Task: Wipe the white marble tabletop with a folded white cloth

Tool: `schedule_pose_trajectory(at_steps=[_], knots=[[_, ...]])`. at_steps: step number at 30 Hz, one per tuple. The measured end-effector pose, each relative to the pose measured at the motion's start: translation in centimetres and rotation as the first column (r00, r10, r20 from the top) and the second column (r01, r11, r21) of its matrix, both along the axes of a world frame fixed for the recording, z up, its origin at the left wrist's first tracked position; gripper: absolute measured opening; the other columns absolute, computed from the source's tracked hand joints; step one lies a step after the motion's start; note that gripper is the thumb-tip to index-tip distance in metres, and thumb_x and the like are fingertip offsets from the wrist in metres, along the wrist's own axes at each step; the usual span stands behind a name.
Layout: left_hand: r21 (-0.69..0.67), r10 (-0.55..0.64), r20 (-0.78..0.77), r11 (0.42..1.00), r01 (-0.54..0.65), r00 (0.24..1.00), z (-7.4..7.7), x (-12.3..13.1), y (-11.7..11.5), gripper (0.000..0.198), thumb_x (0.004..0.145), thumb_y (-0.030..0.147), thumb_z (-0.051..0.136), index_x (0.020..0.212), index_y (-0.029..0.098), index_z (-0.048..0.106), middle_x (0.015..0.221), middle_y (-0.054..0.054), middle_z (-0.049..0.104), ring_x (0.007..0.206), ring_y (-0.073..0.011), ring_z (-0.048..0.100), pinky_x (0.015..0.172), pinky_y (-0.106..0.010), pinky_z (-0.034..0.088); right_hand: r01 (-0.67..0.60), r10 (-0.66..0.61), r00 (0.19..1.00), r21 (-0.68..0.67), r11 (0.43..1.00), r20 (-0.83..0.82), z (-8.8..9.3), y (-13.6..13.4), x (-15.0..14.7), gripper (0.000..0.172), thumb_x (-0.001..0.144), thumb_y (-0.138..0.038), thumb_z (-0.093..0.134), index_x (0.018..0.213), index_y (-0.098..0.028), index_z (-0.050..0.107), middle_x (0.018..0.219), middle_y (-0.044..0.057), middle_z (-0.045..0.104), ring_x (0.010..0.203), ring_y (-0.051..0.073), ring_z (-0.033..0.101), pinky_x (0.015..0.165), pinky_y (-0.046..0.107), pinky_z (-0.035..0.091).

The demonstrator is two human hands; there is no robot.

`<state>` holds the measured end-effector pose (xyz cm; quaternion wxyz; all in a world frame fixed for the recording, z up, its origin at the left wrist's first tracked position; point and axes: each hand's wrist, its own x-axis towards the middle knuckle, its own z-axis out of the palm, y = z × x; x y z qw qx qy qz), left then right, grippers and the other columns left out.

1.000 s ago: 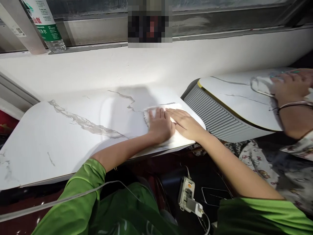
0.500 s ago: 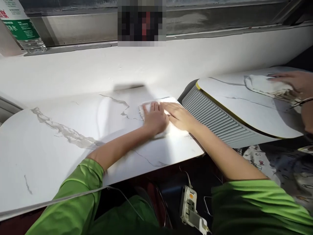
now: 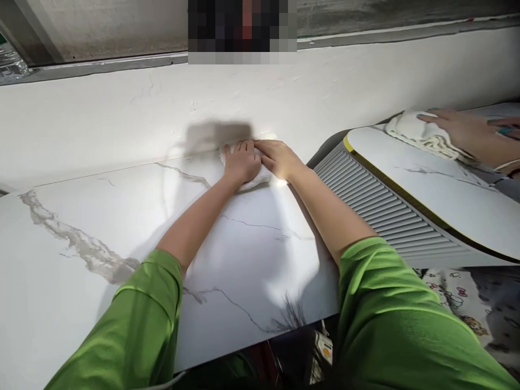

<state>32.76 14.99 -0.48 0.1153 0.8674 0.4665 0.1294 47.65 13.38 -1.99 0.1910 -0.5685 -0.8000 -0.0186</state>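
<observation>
My left hand (image 3: 240, 161) and my right hand (image 3: 276, 157) lie side by side, fingers stretched flat, pressing a white cloth (image 3: 260, 176) onto the white marble-patterned tabletop (image 3: 122, 216). Both hands are at the table's far edge, close to the white wall. Most of the cloth is hidden under my hands. Green sleeves cover both of my upper arms.
To the right stands a second marble-topped table (image 3: 439, 184) with a ribbed grey side. Another person's hand (image 3: 463, 130) presses a white cloth (image 3: 414, 132) on it. A window ledge (image 3: 101, 62) runs above the wall. A patterned fabric (image 3: 463, 303) shows at lower right.
Both my hands have pushed the cloth away from me, from the table's near right edge up to the wall. The other person's hand and cloth shifted on the right table.
</observation>
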Motion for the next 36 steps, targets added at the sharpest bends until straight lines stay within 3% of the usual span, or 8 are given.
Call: schedule_pose_trajectory(at_steps=[4,8,13,19,23,26,30,36], knots=[[0.01,-0.013,-0.02,1.0,0.013,1.0,0.0,-0.4,-0.8,0.054,0.099,0.019,0.023,0.15,0.009,0.037,0.158,-0.011,0.038,0.149,-0.0214,0.028,0.125,-0.051,0.011,0.029,-0.03,0.999,0.02,0.999,0.045,-0.5,-0.9,0.0,0.056,0.09,-0.025,0.035,0.142,-0.017,0.052,0.148,0.008,0.053,0.137,0.029,0.048,0.112,0.048,0.038],[-0.013,-0.037,-0.059,0.999,0.037,0.998,0.3,-1.8,-3.4,0.056,0.099,0.02,0.022,0.152,0.007,0.032,0.161,-0.012,0.032,0.152,-0.0221,0.023,0.125,-0.05,0.011,0.035,-0.036,0.997,0.016,0.999,0.067,-0.6,-3.7,-1.3,0.056,0.092,-0.028,0.034,0.143,-0.013,0.051,0.149,0.013,0.051,0.138,0.032,0.047,0.113,0.052,0.037],[-0.016,-0.066,-0.106,0.998,0.065,0.992,0.6,-5.1,-10.0,0.057,0.1,0.022,0.022,0.154,0.002,0.028,0.162,-0.015,0.028,0.153,-0.0245,0.02,0.125,-0.053,0.009,-0.023,0.022,0.997,0.016,1.0,0.078,-0.3,-10.3,-4.3,0.057,0.093,-0.029,0.034,0.143,-0.007,0.05,0.148,0.017,0.051,0.139,0.033,0.045,0.114,0.053,0.037],[0.025,-0.13,-0.117,0.991,0.134,0.985,0.8,-10.2,-19.2,0.058,0.1,0.024,0.028,0.151,-0.003,0.032,0.16,-0.02,0.03,0.152,-0.0311,0.022,0.124,-0.058,0.01,-0.079,0.077,0.996,0.056,0.995,0.044,0.3,-20.2,-9.1,0.053,0.096,-0.027,0.034,0.145,-0.011,0.049,0.146,0.016,0.054,0.138,0.032,0.047,0.114,0.054,0.038],[0.038,-0.183,-0.138,0.981,0.189,0.974,0.9,-12.8,-22.5,0.058,0.098,0.024,0.034,0.149,-0.004,0.036,0.158,-0.024,0.032,0.151,-0.0329,0.022,0.124,-0.056,0.008,-0.087,0.086,0.996,0.066,0.994,0.022,0.5,-24.3,-11.7,0.055,0.095,-0.025,0.037,0.149,-0.014,0.044,0.147,0.016,0.053,0.138,0.032,0.047,0.114,0.056,0.039],[0.032,-0.183,-0.127,0.982,0.189,0.975,1.0,-13.8,-23.0,0.057,0.097,0.023,0.036,0.147,-0.003,0.038,0.158,-0.024,0.033,0.151,-0.0327,0.023,0.124,-0.055,0.01,-0.083,0.082,0.996,0.041,0.996,0.018,0.5,-24.8,-12.7,0.057,0.094,-0.024,0.039,0.15,-0.014,0.042,0.147,0.016,0.053,0.138,0.033,0.047,0.113,0.057,0.039],[0.003,-0.171,-0.114,0.985,0.173,0.979,1.1,-14.1,-21.5,0.058,0.097,0.023,0.035,0.149,-0.002,0.035,0.159,-0.022,0.031,0.152,-0.0307,0.021,0.125,-0.053,0.01,-0.06,0.06,0.998,0.023,0.998,0.012,0.4,-22.7,-13.0,0.056,0.091,-0.022,0.039,0.146,-0.013,0.049,0.145,0.015,0.056,0.136,0.033,0.049,0.113,0.055,0.04],[-0.016,-0.11,-0.117,0.994,0.109,0.987,1.1,-13.9,-14.9,0.056,0.099,0.02,0.029,0.151,0.001,0.031,0.161,-0.019,0.03,0.152,-0.0268,0.022,0.124,-0.05,0.012,-0.036,0.036,0.999,0.015,0.999,-0.023,0.0,-15.2,-13.4,0.055,0.089,-0.021,0.038,0.141,-0.014,0.054,0.142,0.014,0.058,0.134,0.034,0.05,0.112,0.055,0.039]])
